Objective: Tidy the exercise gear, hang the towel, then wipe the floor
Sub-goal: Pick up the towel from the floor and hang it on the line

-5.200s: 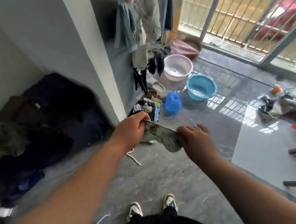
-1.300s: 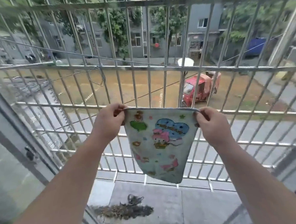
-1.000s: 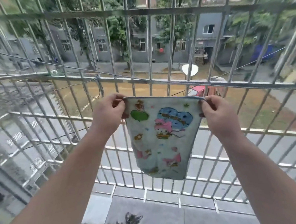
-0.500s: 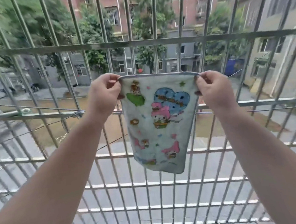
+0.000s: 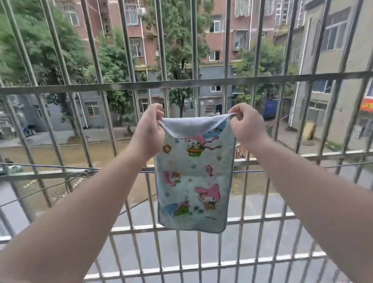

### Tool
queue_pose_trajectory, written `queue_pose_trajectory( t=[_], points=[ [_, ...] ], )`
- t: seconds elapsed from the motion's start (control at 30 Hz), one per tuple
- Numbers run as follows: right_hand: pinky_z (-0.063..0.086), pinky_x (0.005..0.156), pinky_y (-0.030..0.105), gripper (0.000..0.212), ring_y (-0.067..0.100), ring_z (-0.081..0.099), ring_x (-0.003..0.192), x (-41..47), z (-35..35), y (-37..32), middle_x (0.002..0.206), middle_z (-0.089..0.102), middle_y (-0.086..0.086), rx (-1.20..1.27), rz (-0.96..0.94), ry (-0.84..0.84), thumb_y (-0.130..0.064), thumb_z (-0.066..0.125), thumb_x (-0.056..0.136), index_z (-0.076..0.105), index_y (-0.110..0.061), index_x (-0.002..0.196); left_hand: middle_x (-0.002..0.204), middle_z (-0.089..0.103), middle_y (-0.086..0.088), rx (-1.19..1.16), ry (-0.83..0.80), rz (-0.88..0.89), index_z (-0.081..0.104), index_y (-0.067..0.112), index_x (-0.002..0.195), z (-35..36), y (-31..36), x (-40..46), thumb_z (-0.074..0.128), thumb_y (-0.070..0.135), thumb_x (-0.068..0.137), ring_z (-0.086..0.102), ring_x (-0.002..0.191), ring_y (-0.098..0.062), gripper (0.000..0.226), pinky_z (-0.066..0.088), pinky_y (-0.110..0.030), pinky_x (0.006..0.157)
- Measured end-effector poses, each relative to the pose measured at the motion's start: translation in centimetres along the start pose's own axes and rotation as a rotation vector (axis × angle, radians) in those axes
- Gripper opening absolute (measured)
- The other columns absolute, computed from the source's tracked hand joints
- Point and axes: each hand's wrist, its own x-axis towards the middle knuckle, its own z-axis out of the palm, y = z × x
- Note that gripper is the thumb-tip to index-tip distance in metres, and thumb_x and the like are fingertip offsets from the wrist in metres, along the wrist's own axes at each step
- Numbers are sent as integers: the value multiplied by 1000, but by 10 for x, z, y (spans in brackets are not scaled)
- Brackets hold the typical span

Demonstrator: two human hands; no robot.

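A small light-blue towel (image 5: 194, 178) printed with cartoon figures hangs in front of the window bars, its top edge folded over toward me. My left hand (image 5: 148, 133) pinches its upper left corner and my right hand (image 5: 247, 127) pinches its upper right corner. The towel hangs full length between them. Its top edge sits below the upper horizontal rail (image 5: 111, 85) of the metal grille (image 5: 129, 57). Both arms are stretched forward.
The steel grille fills the view, with vertical bars and several horizontal rails, one (image 5: 314, 157) behind the towel's middle. A thin wire (image 5: 39, 166) runs along the left side. Outside are trees, apartment blocks and a yard below.
The towel has unfolded from half length to full length, its top edge flopped toward me. The view tilted upward, showing more of the buildings. Both hands keep their grips on the corners.
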Motion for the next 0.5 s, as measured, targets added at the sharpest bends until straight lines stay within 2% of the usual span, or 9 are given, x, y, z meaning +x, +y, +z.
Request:
queue_pose_trajectory(
  t=[0.1, 0.2, 0.3, 0.37, 0.43, 0.5],
  points=[
    [40, 62, 26, 15, 17, 55, 75, 4, 20, 14, 86, 63, -1, -76, 29, -34, -11, 50, 92, 62, -19, 96, 119, 55, -10, 21, -163, -54, 47, 3, 135, 13, -16, -5, 49, -15, 87, 54, 109, -18, 51, 45, -30, 104],
    [37, 56, 25, 13, 19, 54, 74, 3, 42, 26, 89, 63, 2, -144, 63, -114, -15, 47, 96, 59, -20, 98, 131, 52, -13, 68, -289, -187, 47, 7, 137, 28, -32, -11, 48, -9, 88, 53, 119, -24, 51, 42, -29, 105],
    [46, 69, 35, 14, 25, 57, 85, 1, 64, 40, 94, 62, 4, -243, 110, -160, -16, 45, 96, 58, -18, 101, 137, 49, -11, 132, -406, -275, 48, 9, 136, 42, -45, -16, 48, -1, 92, 52, 120, -24, 45, 39, -26, 96],
    [48, 80, 39, 18, 30, 57, 92, -1, 77, 51, 98, 64, 8, -334, 118, -180, -16, 44, 96, 60, -15, 106, 139, 49, -12, 159, -461, -310, 49, 10, 136, 52, -55, -18, 48, 4, 94, 52, 121, -26, 42, 41, -30, 98],
    [46, 80, 38, 21, 32, 57, 94, -3, 92, 62, 103, 65, 13, -376, 144, -244, -14, 44, 97, 60, -11, 110, 138, 52, -15, 200, -533, -334, 49, 8, 136, 61, -67, -17, 48, 10, 95, 54, 120, -30, 41, 44, -36, 100],
    [45, 76, 36, 19, 31, 57, 91, -7, 106, 74, 105, 66, 15, -405, 189, -332, -15, 44, 97, 60, -10, 107, 131, 57, -16, 233, -620, -343, 54, 7, 129, 70, -76, -18, 48, 14, 95, 56, 107, -29, 36, 45, -35, 90]
  ],
)
